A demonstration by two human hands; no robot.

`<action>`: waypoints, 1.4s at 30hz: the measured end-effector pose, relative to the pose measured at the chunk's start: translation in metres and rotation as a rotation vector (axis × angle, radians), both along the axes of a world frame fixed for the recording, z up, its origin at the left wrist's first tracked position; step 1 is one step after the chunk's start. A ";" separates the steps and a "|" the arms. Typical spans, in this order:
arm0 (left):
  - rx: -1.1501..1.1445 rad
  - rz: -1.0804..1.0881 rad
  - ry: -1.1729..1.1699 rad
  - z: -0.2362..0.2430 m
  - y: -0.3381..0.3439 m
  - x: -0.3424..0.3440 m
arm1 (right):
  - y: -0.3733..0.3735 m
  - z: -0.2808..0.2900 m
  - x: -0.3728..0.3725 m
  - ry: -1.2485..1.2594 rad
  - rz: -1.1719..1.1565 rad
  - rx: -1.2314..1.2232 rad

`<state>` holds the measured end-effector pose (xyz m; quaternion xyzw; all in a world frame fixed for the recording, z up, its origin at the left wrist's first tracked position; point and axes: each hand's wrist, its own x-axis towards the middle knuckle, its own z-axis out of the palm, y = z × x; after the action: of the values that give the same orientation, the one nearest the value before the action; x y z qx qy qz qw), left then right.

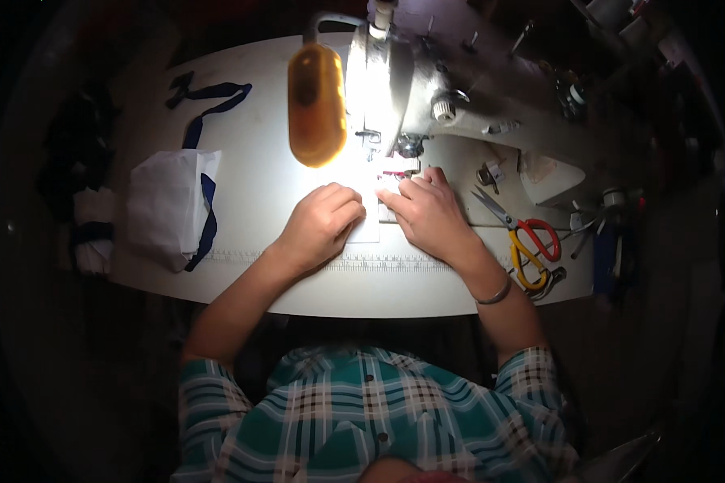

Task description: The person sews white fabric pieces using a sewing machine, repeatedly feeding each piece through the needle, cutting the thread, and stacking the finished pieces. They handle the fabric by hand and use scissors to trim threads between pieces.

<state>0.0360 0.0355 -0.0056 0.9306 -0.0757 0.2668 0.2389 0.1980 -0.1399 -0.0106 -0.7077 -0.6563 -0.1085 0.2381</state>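
A sewing machine (383,88) stands on a white table, its lamp glaring over the needle area. A small white piece of cloth (367,231) lies flat in front of the presser foot (372,151). My left hand (321,221) rests on the cloth's left side, fingers curled and pressed together on it. On the other side my right hand (428,211) has its thumb and fingers drawn together at the cloth's right edge, close to the foot. Glare and my fingers hide the cloth's far end. Something small and red shows just beyond my right fingertips.
Scissors (519,233) with red and yellow handles lie right of my right hand. A small metal part (489,175) sits beyond them. At left are folded white cloth (163,209) and a dark blue strip (217,98). An orange lamp shade (316,105) hangs over the table; a printed ruler (379,264) runs along its front.
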 end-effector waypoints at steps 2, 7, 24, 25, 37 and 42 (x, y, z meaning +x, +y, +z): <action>-0.021 -0.019 0.030 0.003 0.001 -0.003 | -0.001 -0.002 0.001 0.021 0.003 -0.005; -0.001 -0.071 0.140 0.015 -0.004 -0.009 | -0.004 0.000 0.002 0.064 0.013 0.037; 0.143 -0.140 0.034 0.015 -0.011 -0.017 | -0.008 0.003 0.003 0.049 0.080 -0.021; 0.145 -0.134 0.024 0.015 -0.012 -0.017 | -0.009 0.006 0.002 0.091 0.096 -0.071; 0.147 -0.125 0.053 0.016 -0.002 -0.016 | -0.008 0.008 0.001 0.095 0.116 -0.075; 0.159 -0.103 0.064 0.014 0.002 -0.016 | -0.006 0.009 0.001 0.101 0.143 -0.036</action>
<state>0.0203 0.0372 0.0087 0.9495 -0.1369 0.2175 0.1799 0.1990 -0.1457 -0.0018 -0.6677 -0.6942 -0.0436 0.2652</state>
